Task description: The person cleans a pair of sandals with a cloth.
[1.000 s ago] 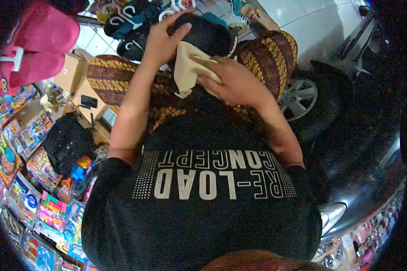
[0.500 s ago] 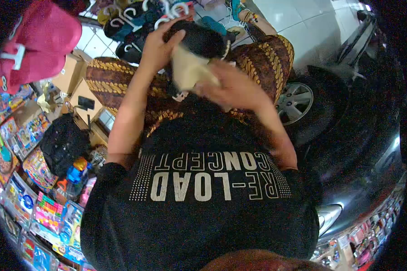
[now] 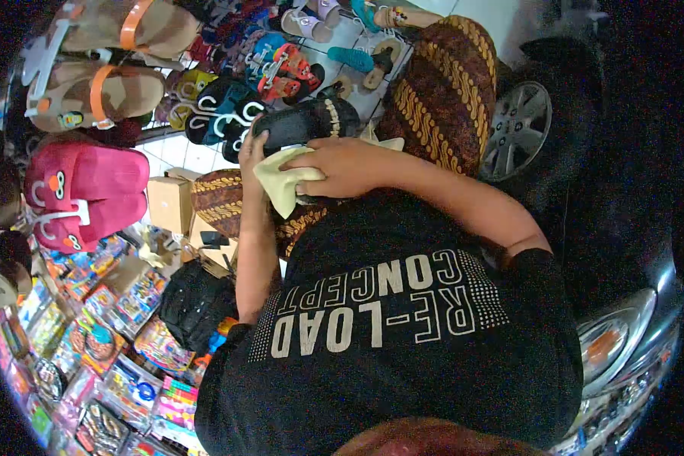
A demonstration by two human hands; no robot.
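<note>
Black sandal [image 3: 287, 131], seemingly beaded, is clamped by left hand [image 3: 251, 154]; right hand [image 3: 346, 167] clutches cloth [image 3: 279, 184].

Left hand [image 3: 254, 158]: is gripping a black sandal [image 3: 292, 129] at one end.
Right hand [image 3: 342, 169]: is holding a pale yellow cloth [image 3: 281, 182] near the sandal.
Patterned clothing [image 3: 441, 99]: is covering the bent legs.
Pink sandals [image 3: 91, 190]: are showing white hangers, left of a cardboard box [image 3: 170, 204].
Packaged goods [image 3: 121, 380]: are lying near a black bag [image 3: 196, 304].
Car wheel [image 3: 518, 131]: is standing beside the right knee.
</note>
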